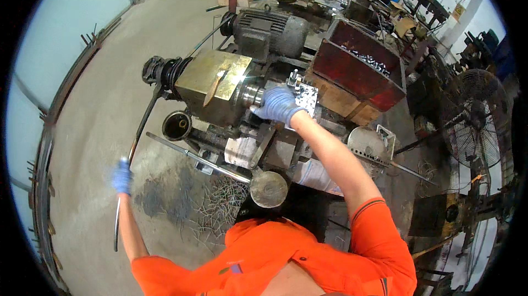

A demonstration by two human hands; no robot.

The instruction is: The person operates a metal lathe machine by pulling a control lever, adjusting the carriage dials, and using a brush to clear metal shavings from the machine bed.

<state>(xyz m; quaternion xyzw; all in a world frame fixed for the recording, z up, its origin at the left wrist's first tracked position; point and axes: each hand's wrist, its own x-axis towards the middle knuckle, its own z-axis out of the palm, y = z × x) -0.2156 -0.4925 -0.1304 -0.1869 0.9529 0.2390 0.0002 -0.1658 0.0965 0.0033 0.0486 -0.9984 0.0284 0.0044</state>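
Note:
My left hand is wrapped round a long metal lever. The lever slants down from the pulley end of a small lathe and sticks out below my fist. My right hand, in a blue striped glove like the left, is at the shiny round spindle nose of the lathe's headstock. Its thumb lies toward the spindle, and the fingers curl over the far side; whatever they grip is hidden. A wooden-handled tool rests on the brass-coloured headstock cover.
Behind the lathe sits a ribbed motor. Right of it, a dark red bin holds many small metal parts. A steel bar and round plate are near my body. Metal scraps litter the floor; a fan stands right.

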